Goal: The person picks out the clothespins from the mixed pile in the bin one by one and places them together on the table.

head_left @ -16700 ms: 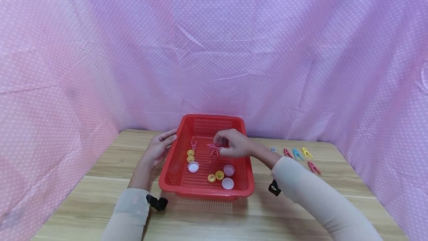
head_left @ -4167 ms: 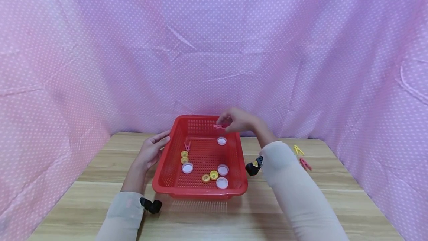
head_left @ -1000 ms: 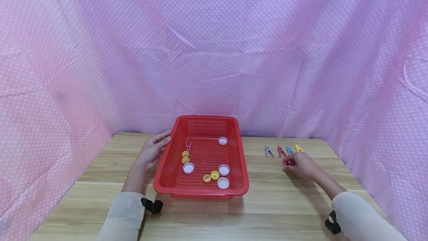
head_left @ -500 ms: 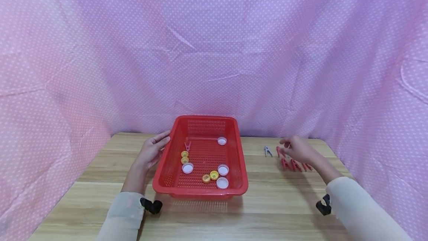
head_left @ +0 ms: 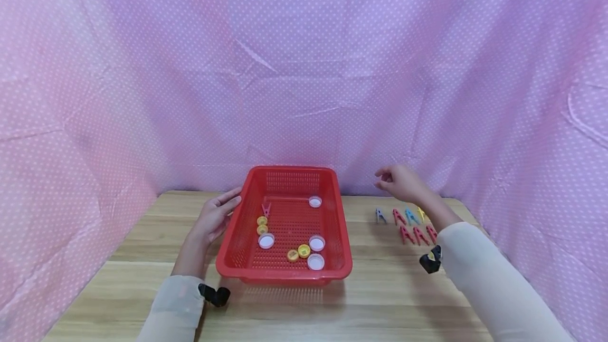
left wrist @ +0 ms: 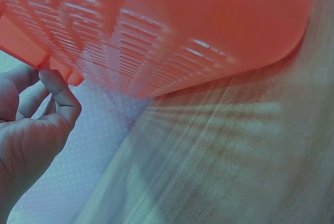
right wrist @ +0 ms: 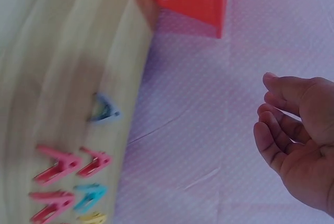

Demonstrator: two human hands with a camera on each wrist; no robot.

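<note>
My left hand (head_left: 212, 219) holds the left rim of the red plastic basket (head_left: 282, 274), thumb and fingers pinching its edge in the left wrist view (left wrist: 36, 125). Inside the basket lie one pink clothespin (head_left: 266, 210), several yellow caps (head_left: 304, 250) and several round white lids (head_left: 316, 262). My right hand (head_left: 404, 183) hovers over the table's far right part, fingers loosely bent, and the right wrist view shows nothing in it. Below it, two rows of clothespins lie on the table: a grey-blue clothespin (head_left: 380, 215), a light-blue clothespin (head_left: 411, 216), a yellow clothespin (head_left: 421, 214) and several pink clothespins (head_left: 419, 235).
The wooden table (head_left: 380, 300) carries the basket in its middle. A pink dotted cloth (head_left: 304, 67) hangs close behind the table's far edge and along both sides. The right forearm partly covers the right end of the clothespin rows.
Pink clothespins have passed from basket to table, forming a front row. In the last second my right hand let go of one there, then rose leftward. The left hand stays on the basket.
</note>
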